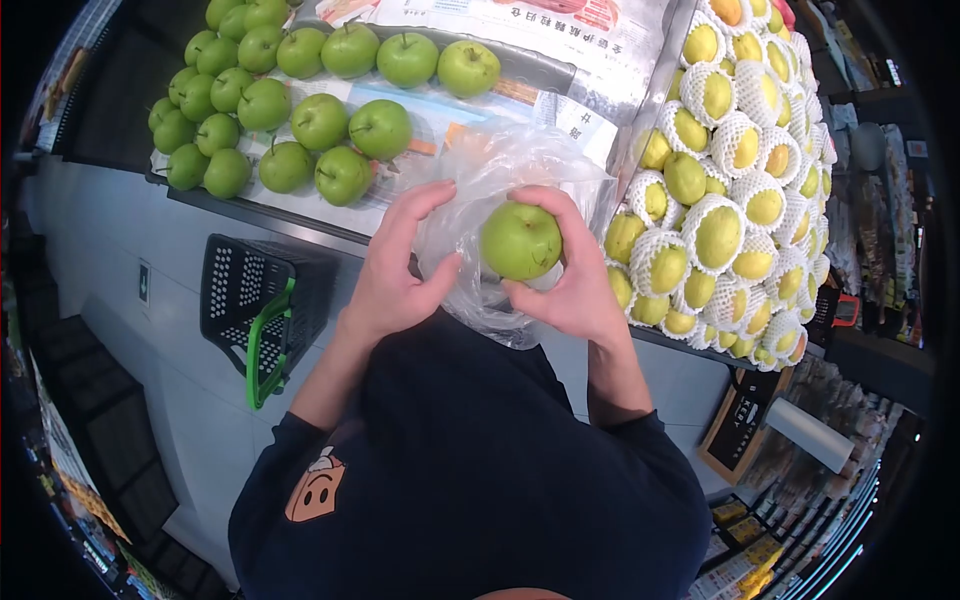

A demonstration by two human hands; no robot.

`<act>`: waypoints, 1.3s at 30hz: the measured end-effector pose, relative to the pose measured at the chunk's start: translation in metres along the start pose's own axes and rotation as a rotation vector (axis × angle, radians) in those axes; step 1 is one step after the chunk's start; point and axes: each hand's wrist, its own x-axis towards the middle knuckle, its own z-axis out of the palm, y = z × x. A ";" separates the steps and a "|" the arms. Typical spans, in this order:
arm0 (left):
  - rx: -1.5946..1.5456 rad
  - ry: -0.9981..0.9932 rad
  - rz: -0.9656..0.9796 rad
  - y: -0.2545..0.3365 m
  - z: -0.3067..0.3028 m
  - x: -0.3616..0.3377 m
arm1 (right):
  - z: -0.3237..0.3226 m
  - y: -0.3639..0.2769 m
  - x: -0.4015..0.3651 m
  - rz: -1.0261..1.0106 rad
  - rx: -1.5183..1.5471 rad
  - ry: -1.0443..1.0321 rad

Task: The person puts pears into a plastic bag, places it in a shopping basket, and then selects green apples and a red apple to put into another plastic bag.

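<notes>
A green apple (521, 241) is in my right hand (572, 268), with the fingers and thumb around its right side. A clear plastic bag (462, 215) hangs between my hands, beside and behind the apple. My left hand (408, 262) is at the bag's left side, its fingers and thumb curved apart with the film between them. Beyond my hands, green apples (381, 129) lie in loose rows on the display at the upper left.
Yellow-green fruit in white foam nets (718, 236) is piled at the right. Printed paper (610, 42) lines the display. A dark basket (230, 300) with a green handle stands on the floor at the left. A framed sign (741, 424) is at the lower right.
</notes>
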 end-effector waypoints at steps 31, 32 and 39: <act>0.101 0.055 0.138 0.021 0.000 -0.001 | 0.028 0.013 0.005 0.245 0.583 -0.213; 0.102 0.057 0.138 0.020 0.000 -0.001 | 0.029 0.014 0.006 0.244 0.580 -0.213; 0.038 0.074 0.093 0.016 -0.001 -0.005 | 0.033 0.019 0.005 0.188 0.516 -0.192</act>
